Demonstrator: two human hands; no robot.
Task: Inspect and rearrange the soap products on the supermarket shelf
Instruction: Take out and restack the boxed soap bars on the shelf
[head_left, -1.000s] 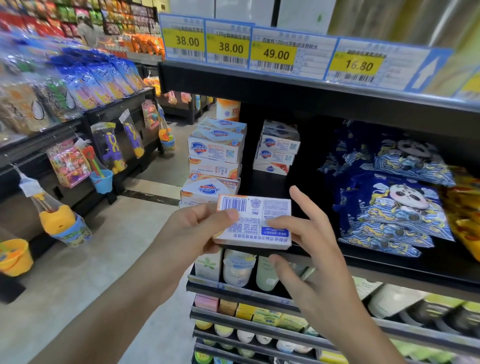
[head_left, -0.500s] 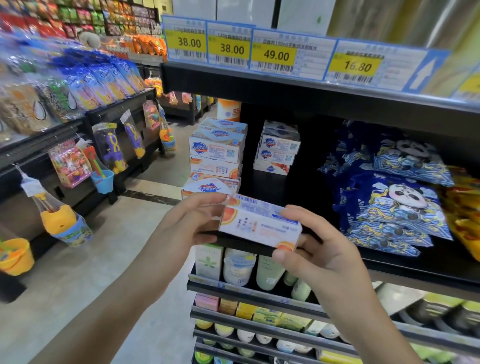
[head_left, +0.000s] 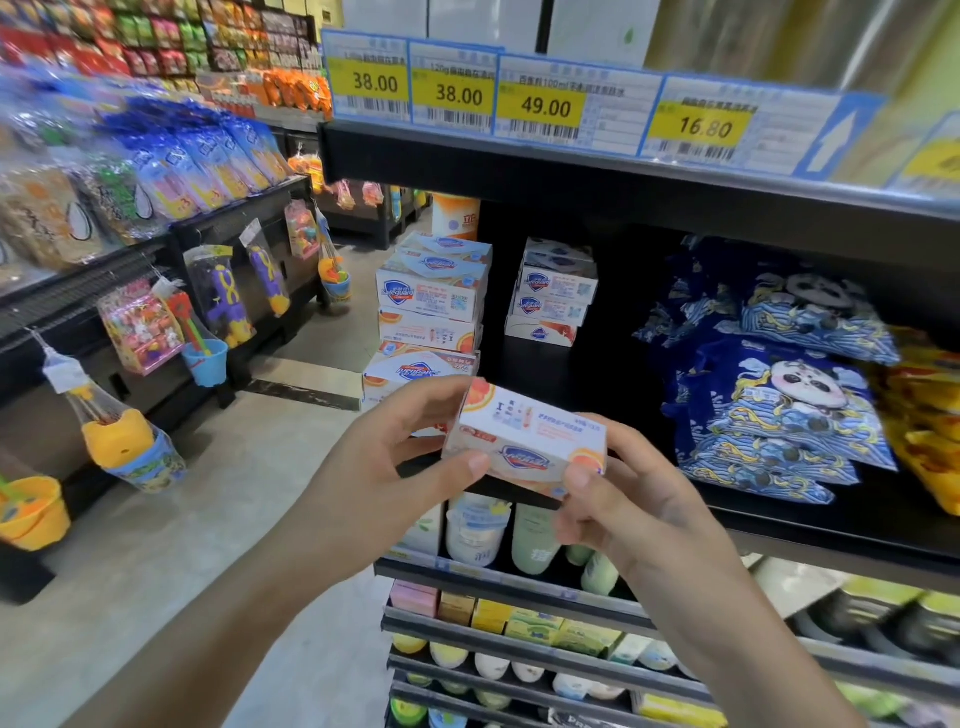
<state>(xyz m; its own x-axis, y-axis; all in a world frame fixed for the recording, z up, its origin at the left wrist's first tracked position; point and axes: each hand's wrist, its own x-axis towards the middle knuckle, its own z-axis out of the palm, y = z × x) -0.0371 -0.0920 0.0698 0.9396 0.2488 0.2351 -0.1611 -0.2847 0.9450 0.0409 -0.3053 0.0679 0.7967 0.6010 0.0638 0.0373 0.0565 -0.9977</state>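
Both hands hold a small white cardboard soap box (head_left: 524, 444) with orange citrus-slice prints and a blue shield logo, in the air just in front of the black metal shelf (head_left: 587, 379)'s front edge. The box's long axis runs left to right, roughly along that edge, with the right end dipping a little lower. The logo face is turned toward the camera; the broad printed top face tilts upward and away toward the shelf.

The left hand (head_left: 384, 473) grips the left end of the box: its thumb is pressed on the near face by the lower left corner, and the other fingers curl around the far side. The right hand (head_left: 628, 499) pinches the right end, thumb on the near lower corner over the orange slice, fingers wrapped behind (their tips are hidden by the box).

On the shelf, behind and to the left of the held box, stands a stack of white-and-blue soap boxes (head_left: 431, 306) at the shelf's left end, with a shorter stack of similar boxes (head_left: 553, 296) further back. To the right on the same shelf lie dark blue panda-print packets (head_left: 779, 395). Above the shelf's upper board hang yellow price tags in blue holders (head_left: 540, 98).
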